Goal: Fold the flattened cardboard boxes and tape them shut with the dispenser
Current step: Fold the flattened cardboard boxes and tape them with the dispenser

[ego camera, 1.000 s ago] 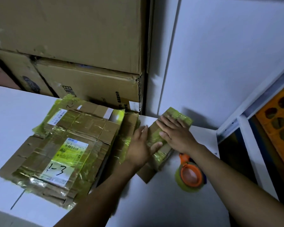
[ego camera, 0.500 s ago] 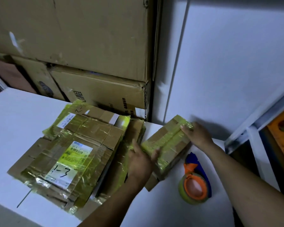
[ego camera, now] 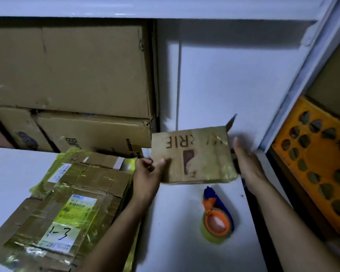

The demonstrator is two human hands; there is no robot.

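Working over a white table (ego camera: 177, 242), with a stack of flattened boxes (ego camera: 71, 203) lying near left and the tape dispenser (ego camera: 217, 222) lying near right; holding a small cardboard box (ego camera: 194, 154) up above the table, beyond the dispenser. Pinching its left edge with the left hand (ego camera: 145, 173), thumb on the printed face; setting the right hand (ego camera: 245, 163) against its right edge, grip too blurred for telling; facing big cartons (ego camera: 71, 71) stacked behind.

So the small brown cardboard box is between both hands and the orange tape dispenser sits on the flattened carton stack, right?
No. Head view: the orange tape dispenser lies on the white table, right of the flattened carton stack. The small brown cardboard box is between the left hand and right hand.
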